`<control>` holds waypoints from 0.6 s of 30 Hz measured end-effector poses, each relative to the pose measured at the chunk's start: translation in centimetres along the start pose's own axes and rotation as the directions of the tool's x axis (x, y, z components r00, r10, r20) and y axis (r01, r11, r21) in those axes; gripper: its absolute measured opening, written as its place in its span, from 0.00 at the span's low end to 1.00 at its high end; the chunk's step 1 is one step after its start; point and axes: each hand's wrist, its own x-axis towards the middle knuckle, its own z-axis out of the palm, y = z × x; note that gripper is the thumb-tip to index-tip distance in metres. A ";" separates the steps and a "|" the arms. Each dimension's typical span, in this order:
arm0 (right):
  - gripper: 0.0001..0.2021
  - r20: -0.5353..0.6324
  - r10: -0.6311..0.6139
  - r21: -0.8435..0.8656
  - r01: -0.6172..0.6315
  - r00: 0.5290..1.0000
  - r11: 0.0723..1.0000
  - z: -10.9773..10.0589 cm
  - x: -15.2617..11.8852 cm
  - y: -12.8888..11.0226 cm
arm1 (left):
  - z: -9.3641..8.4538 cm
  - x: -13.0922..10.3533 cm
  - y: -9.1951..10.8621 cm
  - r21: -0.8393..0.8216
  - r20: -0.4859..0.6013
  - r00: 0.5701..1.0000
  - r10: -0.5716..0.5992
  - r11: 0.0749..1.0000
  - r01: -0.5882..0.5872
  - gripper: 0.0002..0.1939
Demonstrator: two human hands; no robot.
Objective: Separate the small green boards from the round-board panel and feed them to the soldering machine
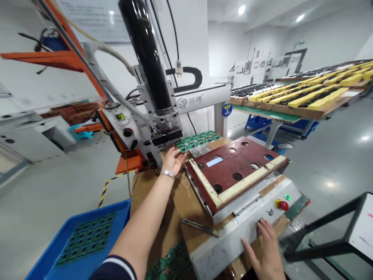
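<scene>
My left hand [174, 160], with a metal bracelet at the wrist, pinches the near left end of a green circuit board panel [201, 140] behind the machine's fixture. The fingertips are partly hidden by the hand. My right hand [266, 251] rests on the grey control panel [224, 245], thumb and fingers apart, index fingertip over a button at its front edge. Between the hands sits a dark red fixture plate [233, 155] with round holes, cream strips along two sides and a small light-blue label [215, 162]. A utility knife [200, 227] lies on the cardboard in front.
A black cylinder [148, 58] on the machine head hangs above the panel. A red emergency stop [282, 205] and a green-lit button [287, 197] are at the right. Circuit boards [87, 237] lie in a blue bin [46, 252]; more boards [170, 262] lie at the bottom.
</scene>
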 end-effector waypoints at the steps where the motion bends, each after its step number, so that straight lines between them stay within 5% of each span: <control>1: 0.30 0.002 0.001 0.001 -0.001 1.000 1.000 0.0 0.0 0.0 | 0.1 0.0 0.0 -0.002 -0.002 1.000 0.001 1.000 -0.001 0.13; 18: 0.31 -0.001 -0.004 0.007 0.004 1.000 1.000 0.0 0.1 -0.1 | 0.6 0.1 0.0 -0.011 -0.030 1.000 0.003 1.000 -0.003 0.15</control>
